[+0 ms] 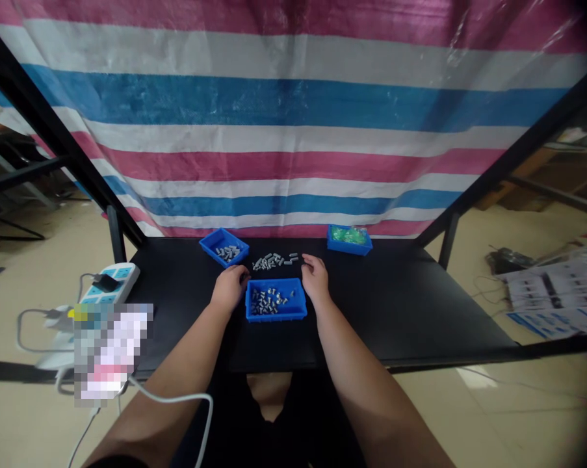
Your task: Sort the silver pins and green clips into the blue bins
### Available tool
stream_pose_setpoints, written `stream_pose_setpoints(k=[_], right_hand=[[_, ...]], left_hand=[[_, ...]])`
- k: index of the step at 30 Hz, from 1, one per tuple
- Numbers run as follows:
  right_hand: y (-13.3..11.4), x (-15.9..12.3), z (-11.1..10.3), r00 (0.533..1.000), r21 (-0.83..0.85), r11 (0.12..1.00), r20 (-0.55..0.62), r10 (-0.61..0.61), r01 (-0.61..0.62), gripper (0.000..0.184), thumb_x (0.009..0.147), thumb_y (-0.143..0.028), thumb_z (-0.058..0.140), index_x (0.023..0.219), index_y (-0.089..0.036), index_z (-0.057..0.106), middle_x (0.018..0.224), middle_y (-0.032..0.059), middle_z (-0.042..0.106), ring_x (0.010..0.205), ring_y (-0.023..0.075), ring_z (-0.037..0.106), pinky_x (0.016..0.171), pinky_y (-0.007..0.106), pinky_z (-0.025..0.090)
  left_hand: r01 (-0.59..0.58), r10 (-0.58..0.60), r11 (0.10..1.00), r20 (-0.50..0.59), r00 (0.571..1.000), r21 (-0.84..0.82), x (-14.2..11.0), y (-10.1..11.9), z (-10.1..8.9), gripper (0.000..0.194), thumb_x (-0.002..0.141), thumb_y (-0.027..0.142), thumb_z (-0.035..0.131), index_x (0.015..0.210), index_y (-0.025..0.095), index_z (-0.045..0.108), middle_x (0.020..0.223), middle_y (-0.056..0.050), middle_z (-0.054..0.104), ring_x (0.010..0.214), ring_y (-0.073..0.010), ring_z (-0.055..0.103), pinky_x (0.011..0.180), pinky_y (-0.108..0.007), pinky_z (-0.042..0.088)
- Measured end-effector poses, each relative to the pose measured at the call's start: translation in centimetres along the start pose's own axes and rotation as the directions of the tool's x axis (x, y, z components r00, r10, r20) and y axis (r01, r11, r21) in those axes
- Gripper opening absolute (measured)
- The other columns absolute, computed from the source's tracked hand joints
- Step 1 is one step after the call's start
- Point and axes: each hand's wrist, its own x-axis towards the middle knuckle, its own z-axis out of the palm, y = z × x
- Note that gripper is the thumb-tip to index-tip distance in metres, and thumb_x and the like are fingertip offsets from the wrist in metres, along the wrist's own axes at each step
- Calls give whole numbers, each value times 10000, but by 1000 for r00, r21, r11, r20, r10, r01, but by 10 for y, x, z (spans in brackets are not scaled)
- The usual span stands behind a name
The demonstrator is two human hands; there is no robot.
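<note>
My left hand [229, 288] rests at the left front corner of a blue tray [276, 318], its fingers loosely curled with a dark gap by the thumb and nothing visible in them. My right hand [316, 278] lies beside the tray's right side, open, fingers reaching toward a few loose metal pieces. Inside this tray are several small metal screws [264, 304], mostly on its left half. Just beyond, a loose pile of short silver cylinders [268, 261] lies on the black table [385, 305], between both hands.
Behind my left hand stands a second blue tray [210, 242] with similar silver cylinders. A third blue tray [350, 247] at the back right holds green plastic packets [349, 234]. A power strip [110, 283] with cables sits at the left edge. Striped sheeting [293, 166] hangs behind.
</note>
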Motion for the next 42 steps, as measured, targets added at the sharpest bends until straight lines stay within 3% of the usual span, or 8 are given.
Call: stream_pose_setpoints(k=[4,11,17,21,24,28,34,42], right_hand=[[9,12,8,989,-143,983,108,-104,119,386,797,-161,512,1132,-201,701,1279,114,599,1093,224,634,930,372,558],[15,24,18,968,-443,866,192,-160,231,304,765,-104,551,989,-190,739,1077,92,676,1027,236,613,964,355,493],[3,13,15,985,-599,782,114,-127,170,171,796,-190,608,893,-210,748,952,75,639,878,221,532,871,333,431],[-10,6,8,995,-649,755,64,-72,96,148,792,-220,632,891,-251,739,959,57,638,870,223,500,812,333,389],[-15,2,-3,998,-641,765,52,-37,62,139,784,-203,637,876,-257,727,963,50,651,881,224,525,803,338,397],[-13,0,-20,973,-462,875,225,-46,149,161,791,-166,616,875,-251,724,917,31,690,874,201,595,822,328,452],[-18,-3,-24,864,44,995,500,60,-95,269,910,-361,564,1114,-235,686,931,57,769,851,211,717,797,364,543],[-12,4,-24,905,107,992,424,22,-74,234,909,-354,560,1028,-204,694,902,61,758,829,199,708,835,381,554]], left_hand=[[-33,32,999,-11,999,-36,-1,0,-5,74,864,232,631,891,226,699,879,-45,723,811,-217,678,750,-313,512],[-145,106,988,-439,892,-56,6,-18,-21,145,936,297,569,933,206,682,1007,-71,744,955,-220,670,909,-347,507],[39,-15,998,-447,894,45,14,-35,-25,165,886,292,593,937,203,723,904,-92,744,989,-297,637,916,-443,463],[-6,22,999,-456,890,37,9,-29,-24,150,869,249,596,944,210,719,923,-85,736,1009,-300,625,946,-466,445],[-157,124,986,-392,912,-53,3,-19,-22,124,880,241,585,936,211,691,945,-76,723,967,-263,638,935,-425,472],[-311,257,907,-212,943,-285,-1,-5,-15,127,915,256,560,947,203,671,925,-62,713,880,-198,670,840,-327,528],[-216,210,896,-57,976,-389,2,-5,-6,195,932,294,563,1033,202,702,1021,-82,731,963,-213,688,905,-353,546],[-318,372,884,103,923,-344,9,-14,-1,322,932,224,533,1208,236,696,1213,-107,677,1161,-234,612,1051,-419,470]])
